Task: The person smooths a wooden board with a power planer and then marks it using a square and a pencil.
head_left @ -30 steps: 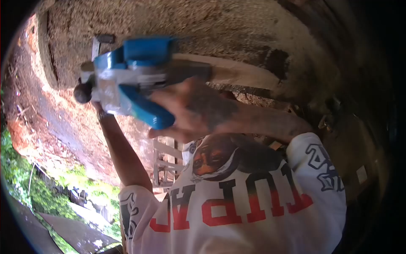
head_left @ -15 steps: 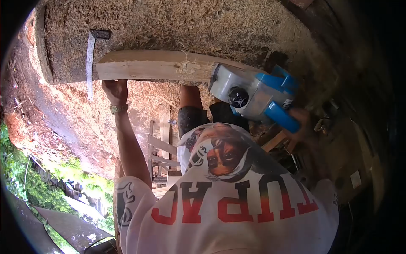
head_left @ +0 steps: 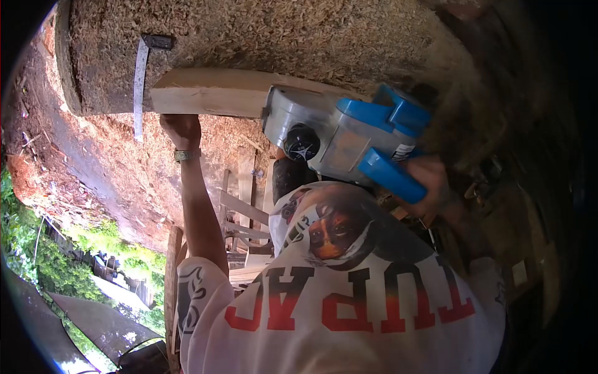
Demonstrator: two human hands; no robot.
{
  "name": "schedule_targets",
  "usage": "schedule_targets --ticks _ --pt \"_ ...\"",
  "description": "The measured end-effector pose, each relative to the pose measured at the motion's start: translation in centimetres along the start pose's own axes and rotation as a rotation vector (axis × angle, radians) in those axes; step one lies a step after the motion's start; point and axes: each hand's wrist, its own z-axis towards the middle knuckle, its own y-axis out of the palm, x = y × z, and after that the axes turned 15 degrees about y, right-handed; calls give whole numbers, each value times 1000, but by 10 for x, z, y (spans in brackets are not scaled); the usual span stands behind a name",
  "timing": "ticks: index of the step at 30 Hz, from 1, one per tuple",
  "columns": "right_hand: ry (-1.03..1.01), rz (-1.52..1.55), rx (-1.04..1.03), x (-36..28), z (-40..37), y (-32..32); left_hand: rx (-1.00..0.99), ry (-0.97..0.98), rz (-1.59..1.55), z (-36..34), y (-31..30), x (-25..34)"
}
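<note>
A pale squared length of timber (head_left: 215, 103) lies across a bench covered in shavings. My left hand (head_left: 182, 129) is closed at the timber's left end, on the side nearer me, with its fingers partly hidden by the wood. A watch is on that wrist. My right hand (head_left: 430, 177) grips the rear handle of an electric planer (head_left: 321, 128), which has a grey body, blue handles and a black front knob. The planer rests on the timber and covers part of its right half. Beyond the timber's left end lies a try square (head_left: 141, 87) with a metal blade.
Wood shavings cover the bench top (head_left: 249, 31). Below, sawdust spreads over the ground (head_left: 106, 162). Several wooden slats (head_left: 246, 209) stand near my legs. Dark clutter fills the right side, and green plants (head_left: 68, 268) show at lower left.
The planer and my right hand have moved left along the timber. Loose curled shavings that lay ahead of the planer are no longer visible. My left hand stays at the timber's end.
</note>
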Motion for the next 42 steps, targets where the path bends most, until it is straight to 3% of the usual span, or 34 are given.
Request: schedule_targets --ticks 8,16,20,23,25,29,42 --pt "-39 -66 14 -27 22 17 -39 -14 32 0 0 4" --pt "-79 -59 2 -46 37 24 74 -94 -200 -6 8 -3" --pt "-115 -13 27 -57 48 31 -37 15 108 1 2 5" --pt "-131 -9 14 -69 57 34 -29 61 53 0 3 8" --pt "-132 -17 1 -77 63 37 73 -18 -212 -8 9 -8" --pt "-157 22 20 -92 77 49 157 -225 -430 -40 12 -72" --pt "-202 14 37 -141 116 71 130 -247 -517 -51 10 -40"
